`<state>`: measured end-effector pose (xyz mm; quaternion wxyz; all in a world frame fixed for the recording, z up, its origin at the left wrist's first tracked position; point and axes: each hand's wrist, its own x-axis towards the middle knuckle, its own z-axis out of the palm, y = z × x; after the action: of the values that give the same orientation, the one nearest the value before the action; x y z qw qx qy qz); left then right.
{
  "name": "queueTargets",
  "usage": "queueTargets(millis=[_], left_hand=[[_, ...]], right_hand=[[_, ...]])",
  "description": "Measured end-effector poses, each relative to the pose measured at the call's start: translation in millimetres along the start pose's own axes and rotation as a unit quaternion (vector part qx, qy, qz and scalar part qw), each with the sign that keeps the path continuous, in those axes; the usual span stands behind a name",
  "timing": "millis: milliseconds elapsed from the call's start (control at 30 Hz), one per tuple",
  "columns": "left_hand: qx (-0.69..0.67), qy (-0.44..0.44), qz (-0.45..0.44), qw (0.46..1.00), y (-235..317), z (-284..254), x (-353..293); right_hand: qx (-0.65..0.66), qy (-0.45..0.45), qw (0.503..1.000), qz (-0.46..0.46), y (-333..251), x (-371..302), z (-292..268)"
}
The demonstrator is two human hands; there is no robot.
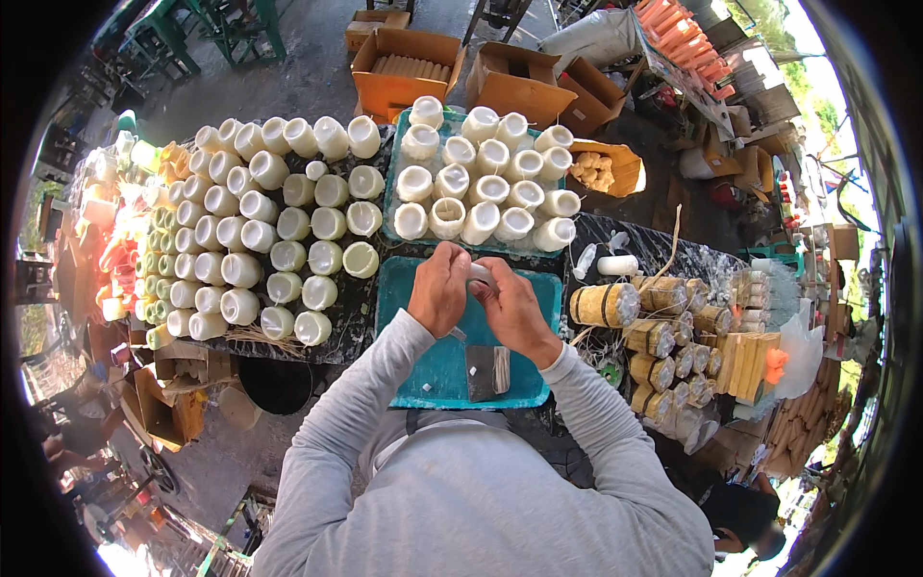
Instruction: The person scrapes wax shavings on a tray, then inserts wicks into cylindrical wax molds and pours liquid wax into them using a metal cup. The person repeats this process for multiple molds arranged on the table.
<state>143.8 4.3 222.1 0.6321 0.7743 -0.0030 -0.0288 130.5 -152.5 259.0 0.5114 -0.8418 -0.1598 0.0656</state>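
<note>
Over a teal tray [394, 356], my left hand [440, 288] and my right hand [514, 306] come together, fingers closed. Between them is a small whitish cylinder-like piece [481, 275], which looks like wax; the fingers partly cover it. Below my left palm a short pale strip [457, 334] sticks out, and I cannot make out what it is. Near the tray's front lie a dark flat slab [480, 375] and a bundle of thin pale strands [501, 369]. Beyond my hands, a second teal tray [391, 197] carries several white candles [491, 156] standing upright.
Rows of whitish candles [240, 273] cover the table at left. At right are banded yellow bundles [604, 304], a white cylinder [617, 265] and plastic wrap [800, 351]. Cardboard boxes [519, 96] stand beyond the table. Another person [740, 510] is at lower right.
</note>
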Motion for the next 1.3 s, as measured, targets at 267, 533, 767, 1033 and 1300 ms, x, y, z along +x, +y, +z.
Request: queueTargets(millis=[267,533,767,1033,1300], left_hand=[[-0.016,0.028,-0.043,0.999,14,20,4],[-0.259,-0.132,-0.224,0.930,-22,27,19],[0.020,-0.095,-0.062,0.993,-30,27,27],[0.265,0.035,-0.029,0.963,-89,-10,75],[0.320,-0.073,0.079,0.941,-123,-26,166]], right_hand=[[-0.087,0.170,0.977,0.097,4,-2,12],[0.097,0.063,0.987,0.116,33,-3,-1],[0.264,0.018,0.930,0.254,67,2,0],[0.107,0.065,0.963,0.239,104,33,4],[-0.244,-0.031,0.968,-0.042,141,126,21]])
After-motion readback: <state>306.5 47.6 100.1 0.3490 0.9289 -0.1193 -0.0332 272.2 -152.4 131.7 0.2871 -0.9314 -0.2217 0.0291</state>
